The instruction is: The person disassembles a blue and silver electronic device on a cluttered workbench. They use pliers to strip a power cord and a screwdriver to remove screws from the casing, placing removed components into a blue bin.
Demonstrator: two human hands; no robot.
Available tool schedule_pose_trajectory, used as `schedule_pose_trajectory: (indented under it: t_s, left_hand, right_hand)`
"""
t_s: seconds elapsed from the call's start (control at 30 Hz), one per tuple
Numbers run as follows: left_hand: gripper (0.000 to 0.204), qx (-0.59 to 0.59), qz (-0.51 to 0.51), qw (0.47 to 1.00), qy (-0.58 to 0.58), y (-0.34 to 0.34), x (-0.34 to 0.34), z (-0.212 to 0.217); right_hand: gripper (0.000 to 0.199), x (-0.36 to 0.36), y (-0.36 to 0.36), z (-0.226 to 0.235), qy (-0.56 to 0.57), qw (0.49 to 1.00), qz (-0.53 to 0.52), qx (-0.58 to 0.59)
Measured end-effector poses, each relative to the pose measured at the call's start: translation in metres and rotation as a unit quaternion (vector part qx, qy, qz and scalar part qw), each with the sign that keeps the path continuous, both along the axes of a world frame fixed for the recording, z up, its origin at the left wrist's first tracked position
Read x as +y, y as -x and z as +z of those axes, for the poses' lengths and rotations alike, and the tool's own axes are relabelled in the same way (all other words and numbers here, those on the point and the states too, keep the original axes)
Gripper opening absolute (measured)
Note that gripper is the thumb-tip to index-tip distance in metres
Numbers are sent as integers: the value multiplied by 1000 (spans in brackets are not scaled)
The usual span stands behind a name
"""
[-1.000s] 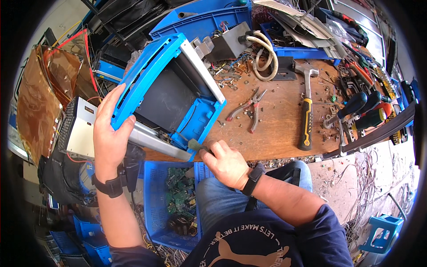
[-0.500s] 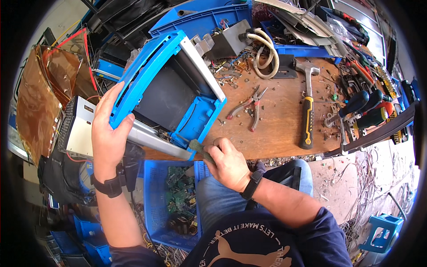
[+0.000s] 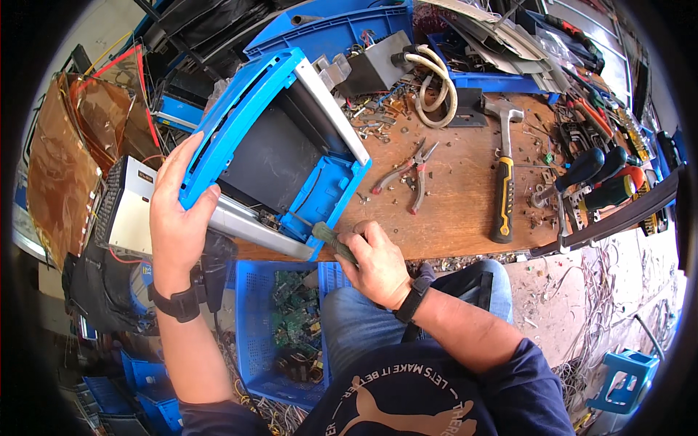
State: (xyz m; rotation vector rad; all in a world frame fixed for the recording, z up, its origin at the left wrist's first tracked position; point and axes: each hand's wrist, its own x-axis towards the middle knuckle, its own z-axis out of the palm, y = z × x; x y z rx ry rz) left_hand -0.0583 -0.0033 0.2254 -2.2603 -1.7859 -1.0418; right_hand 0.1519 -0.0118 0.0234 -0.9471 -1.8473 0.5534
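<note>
A box-like device casing [image 3: 265, 156] with bright blue plastic ends, silver side rails and a dark inside stands tilted on the workbench. My left hand [image 3: 182, 211] grips its blue left end, thumb on the near side and fingers round the outside. My right hand [image 3: 374, 265] is closed round the dark green handle of a screwdriver [image 3: 331, 238]. Its thin shaft points up and left into the casing's near right corner; the tip is hard to make out there. To the right of the casing lie red-handled pliers [image 3: 416, 174], jaws apart.
A hammer [image 3: 503, 174] lies right of the pliers. Several screwdrivers [image 3: 582, 171] and other tools crowd the right side. Screws and scraps litter the wooden bench [image 3: 458, 211]. A blue crate [image 3: 251, 341] with circuit boards stands below the bench edge. A white hose [image 3: 445, 94] curls at the back.
My right hand and the screwdriver have shifted slightly to the right. The casing and my left hand have stayed in almost the same place.
</note>
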Motion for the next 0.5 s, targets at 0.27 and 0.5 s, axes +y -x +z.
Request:
schedule_pose_trajectory:
  t_s: [0.27, 0.5]
  left_hand:
    - [62, 6, 6, 1000, -1, 0, 0, 0]
    - [61, 3, 2, 1000, -2, -2, -1, 0]
  right_hand:
    - [32, 1, 3, 2, 5, 1000, -18, -2]
    - [30, 0, -3, 16, 62, 995, 6, -83]
